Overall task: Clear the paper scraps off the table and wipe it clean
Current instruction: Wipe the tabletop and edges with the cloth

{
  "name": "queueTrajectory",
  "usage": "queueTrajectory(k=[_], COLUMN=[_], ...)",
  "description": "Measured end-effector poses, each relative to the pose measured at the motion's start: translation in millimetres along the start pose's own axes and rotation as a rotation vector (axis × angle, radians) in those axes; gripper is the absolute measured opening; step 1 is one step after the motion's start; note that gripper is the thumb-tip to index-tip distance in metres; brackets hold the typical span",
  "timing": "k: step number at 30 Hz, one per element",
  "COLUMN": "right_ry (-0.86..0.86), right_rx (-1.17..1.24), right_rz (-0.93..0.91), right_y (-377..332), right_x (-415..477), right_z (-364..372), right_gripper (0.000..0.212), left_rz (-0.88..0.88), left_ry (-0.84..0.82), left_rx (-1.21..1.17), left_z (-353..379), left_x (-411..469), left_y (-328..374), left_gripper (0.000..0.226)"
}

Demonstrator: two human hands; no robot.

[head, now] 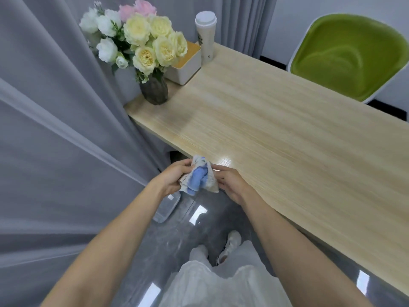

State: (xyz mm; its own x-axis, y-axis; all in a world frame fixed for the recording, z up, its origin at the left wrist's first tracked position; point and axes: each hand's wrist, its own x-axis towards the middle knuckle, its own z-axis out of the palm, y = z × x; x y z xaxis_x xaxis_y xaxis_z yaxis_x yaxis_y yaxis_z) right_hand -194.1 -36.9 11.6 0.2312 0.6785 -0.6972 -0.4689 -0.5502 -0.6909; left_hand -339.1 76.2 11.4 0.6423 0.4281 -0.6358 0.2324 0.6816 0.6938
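Gripping the cloth (pixel 199 178) from both sides. The left hand (pixel 174 178) has its fingers curled round the cloth's left flank. The right hand (pixel 230 185) closes fingers and thumb on its right edge.

- The cloth is a crumpled white and blue bundle, held in the air just off the table's (pixel 276 129) near long edge, toward the left end and not touching the top.
- Handling, by the look of it: light, soft and limp. It won't slip or break, but it will flop and trail unless gathered.
- Best hold, I'd judge: fold it into a flat pad and press with one palm over the middle. A corner pinch would let it drag.
- A translucent bin (pixel 167 206) stands on the grey floor (pixel 177 229), below the left hand.
- At the far left corner of the table: a dark vase (pixel 155 89) of roses (pixel 141 41), a white box (pixel 186 67) and a lidded cup (pixel 205 36).
- The vase looks tippable, so wipe round it gently.
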Motion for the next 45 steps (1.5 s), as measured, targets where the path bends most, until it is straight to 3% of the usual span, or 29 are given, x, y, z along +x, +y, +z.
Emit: queueTrajectory(k=[3,7,11,14,19,21,24,25,28,29,37,42,45], right_ry=[-0.033,0.123,0.36,0.461,0.172,0.201,0.299,0.315,0.336,0.34,0.406,0.312,0.196], right_rx=[0.087,-0.144,-0.35,-0.243,0.073,0.099,0.103,0.108,0.205,0.219,0.11,0.193,0.19], right_rz=[-0.034,-0.091,-0.2,-0.229,-0.127,-0.16,-0.183,-0.166,-0.12,-0.11,-0.045,-0.04,-0.076], right_y=[-4,-5,-3,-3,-8,-11,-15,-16,-21,-22,-44,-64,-74], right_x=[-9,-11,-14,-17,-35,-37,-32,-28,-21,-19,6,19,24], right_z=[9,13,22,26,31,31,23,19,5,-1,-37,-56,-80], right_gripper=[0.026,0.045,0.018,0.016,0.027,0.03,0.058,0.055,0.013,0.009,0.017,0.035,0.045], left_rz=[-0.005,-0.029,-0.005,0.037,0.066,0.069,0.072,0.079,0.115,0.126,0.23,0.214,0.109], left_ry=[0.02,-0.001,0.063,0.148,0.106,0.072,0.047,0.049,0.172,0.229,0.344,0.124,0.064], left_rx=[0.01,0.076,0.154,0.104,0.196,0.209,0.226,0.25,0.321,0.333,0.532,0.603,0.4], left_z=[3,0,5,9,23,29,35,36,36,35,73,120,117], left_x=[-3,-8,-9,-9,-10,-10,-6,-4,3,6,46,63,81], left_y=[4,6,6,7,12,16,23,26,36,38,33,24,28], left_gripper=[0.028,0.03,0.027,0.015,0.025,0.019,0.009,0.008,0.007,0.008,0.014,0.032,0.047])
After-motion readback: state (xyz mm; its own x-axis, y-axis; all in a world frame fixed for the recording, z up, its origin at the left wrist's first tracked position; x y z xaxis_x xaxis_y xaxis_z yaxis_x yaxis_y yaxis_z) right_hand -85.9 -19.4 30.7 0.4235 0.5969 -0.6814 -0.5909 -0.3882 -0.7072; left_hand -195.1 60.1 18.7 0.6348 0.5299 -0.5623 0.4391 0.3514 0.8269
